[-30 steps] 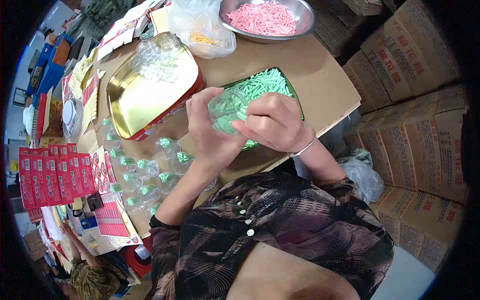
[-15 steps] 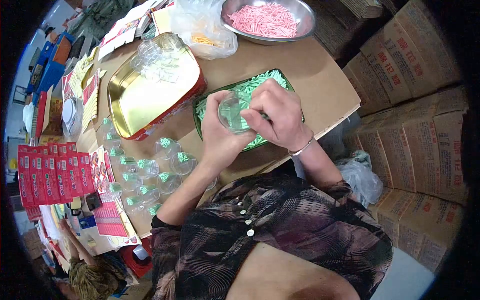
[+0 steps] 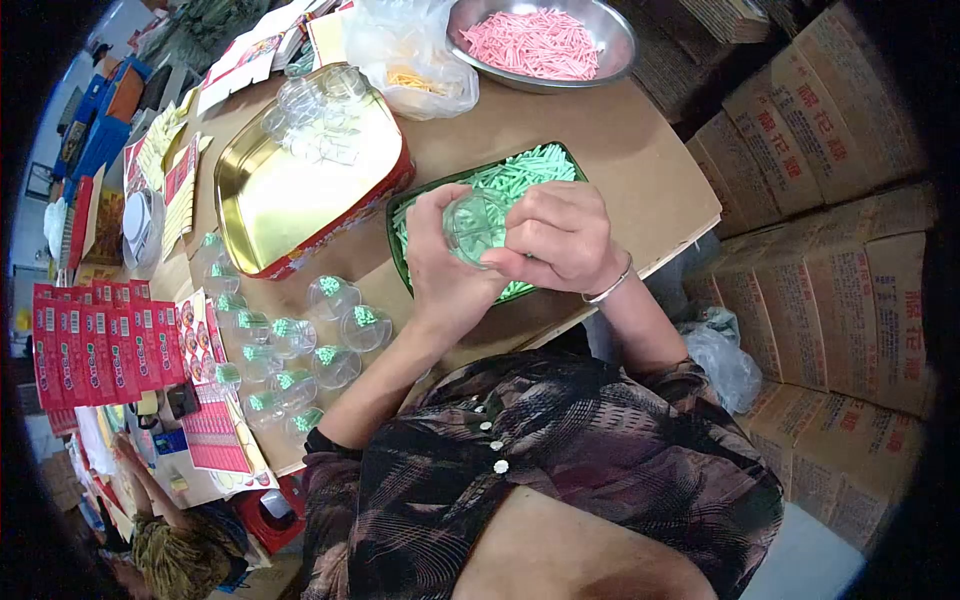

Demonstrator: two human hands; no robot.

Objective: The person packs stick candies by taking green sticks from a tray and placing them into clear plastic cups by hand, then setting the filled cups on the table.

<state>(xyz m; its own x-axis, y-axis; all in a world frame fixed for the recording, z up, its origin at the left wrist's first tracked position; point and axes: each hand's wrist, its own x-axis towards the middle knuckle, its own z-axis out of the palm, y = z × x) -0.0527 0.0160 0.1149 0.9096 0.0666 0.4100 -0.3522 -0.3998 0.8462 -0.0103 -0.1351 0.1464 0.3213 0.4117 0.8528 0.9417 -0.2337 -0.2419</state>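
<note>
Over the green-filled tray, my left hand (image 3: 445, 245) is wrapped round a clear plastic cup (image 3: 474, 222), its open mouth toward me. My right hand (image 3: 563, 238) is closed at the cup's right rim, thumb and fingers pressed together; what they pinch is hidden. Beneath both hands lies a dark rectangular tray (image 3: 393, 240) heaped with short pale-green sticks (image 3: 530, 172). To the left stand several clear cups (image 3: 333, 366), each with a bunch of green sticks inside.
A red-sided, gold-lined tin (image 3: 262, 215) holds several clear cups. Beyond are a metal bowl (image 3: 620, 62) of pink sticks and a plastic bag (image 3: 440, 92) with yellow sticks. Red packets (image 3: 105, 345) lie left, near another person's arm (image 3: 150, 485). Cardboard boxes (image 3: 810, 290) are stacked right.
My right hand has shifted slightly down, its thumb drawing back from over the cup's mouth to the rim. The cup has tilted a little in my left hand.
</note>
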